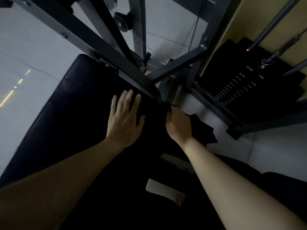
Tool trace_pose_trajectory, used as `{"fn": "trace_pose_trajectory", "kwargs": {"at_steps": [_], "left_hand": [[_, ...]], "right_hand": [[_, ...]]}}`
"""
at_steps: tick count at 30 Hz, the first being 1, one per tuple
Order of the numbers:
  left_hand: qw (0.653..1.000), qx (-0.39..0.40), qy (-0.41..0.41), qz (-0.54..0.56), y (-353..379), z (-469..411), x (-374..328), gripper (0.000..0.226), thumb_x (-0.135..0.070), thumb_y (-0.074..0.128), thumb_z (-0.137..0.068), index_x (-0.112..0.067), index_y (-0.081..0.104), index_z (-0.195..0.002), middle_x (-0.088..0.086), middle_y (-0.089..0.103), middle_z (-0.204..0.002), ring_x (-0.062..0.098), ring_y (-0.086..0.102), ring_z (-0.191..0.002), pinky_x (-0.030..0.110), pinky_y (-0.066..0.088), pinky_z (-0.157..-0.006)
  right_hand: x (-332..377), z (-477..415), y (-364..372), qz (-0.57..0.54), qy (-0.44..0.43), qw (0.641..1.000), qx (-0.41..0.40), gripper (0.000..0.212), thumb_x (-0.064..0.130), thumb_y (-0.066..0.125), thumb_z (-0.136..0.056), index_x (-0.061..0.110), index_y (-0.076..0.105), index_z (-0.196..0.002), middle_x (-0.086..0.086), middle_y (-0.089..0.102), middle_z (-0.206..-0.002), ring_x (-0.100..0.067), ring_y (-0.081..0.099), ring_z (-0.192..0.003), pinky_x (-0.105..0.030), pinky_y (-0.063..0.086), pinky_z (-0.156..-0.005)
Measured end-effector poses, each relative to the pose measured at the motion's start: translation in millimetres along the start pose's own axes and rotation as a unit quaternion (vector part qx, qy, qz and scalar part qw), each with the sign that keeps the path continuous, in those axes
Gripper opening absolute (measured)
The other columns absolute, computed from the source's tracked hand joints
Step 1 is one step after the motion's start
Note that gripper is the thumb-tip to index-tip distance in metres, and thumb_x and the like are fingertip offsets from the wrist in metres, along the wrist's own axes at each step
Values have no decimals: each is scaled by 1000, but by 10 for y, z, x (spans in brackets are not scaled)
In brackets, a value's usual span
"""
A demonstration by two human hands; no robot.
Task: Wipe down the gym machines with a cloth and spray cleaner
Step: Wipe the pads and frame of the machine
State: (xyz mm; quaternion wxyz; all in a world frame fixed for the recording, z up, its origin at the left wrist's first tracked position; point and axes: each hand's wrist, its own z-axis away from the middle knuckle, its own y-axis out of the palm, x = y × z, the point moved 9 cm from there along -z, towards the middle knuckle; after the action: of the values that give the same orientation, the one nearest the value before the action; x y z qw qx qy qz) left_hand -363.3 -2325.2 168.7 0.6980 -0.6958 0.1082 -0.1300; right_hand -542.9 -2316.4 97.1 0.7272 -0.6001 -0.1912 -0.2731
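The left hand (123, 117) lies flat, fingers spread wide, on the black seat pad (74, 105), likely bracing the person's lean. At the pad's 3 o'clock edge the right hand (178, 125) grips a dark cloth (204, 130), placed to wipe that side. No spray bottle shows.

We look down on a pale tiled floor (33, 52), yellow light streaks (10, 95) across it at left, a beige wall (249, 22) at upper right.
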Motion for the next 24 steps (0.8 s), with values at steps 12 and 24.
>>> {"fn": "trace_pose_trajectory", "kwargs": {"at_steps": [12, 24], "left_hand": [[996, 56, 7, -66, 216, -11, -135, 74, -56, 35, -100, -16, 25, -161, 20, 17, -166, 36, 9, -156, 58, 5, -126], [994, 67, 5, -85, 266, -13, -118, 76, -59, 29, -100, -18, 16, -163, 18, 8, -168, 35, 0, -157, 58, 4, -126]], "right_hand": [[-1428, 647, -21, -89, 463, 875, 105, 52, 35, 22, -109, 2, 47, -142, -21, 53, -140, -36, 51, -129, -40, 41, -104], [-667, 1409, -194, -42, 352, 928, -113, 22, 6, 55, -98, -2, 63, -115, -19, 64, -113, -34, 61, -105, -40, 54, -84]]}}
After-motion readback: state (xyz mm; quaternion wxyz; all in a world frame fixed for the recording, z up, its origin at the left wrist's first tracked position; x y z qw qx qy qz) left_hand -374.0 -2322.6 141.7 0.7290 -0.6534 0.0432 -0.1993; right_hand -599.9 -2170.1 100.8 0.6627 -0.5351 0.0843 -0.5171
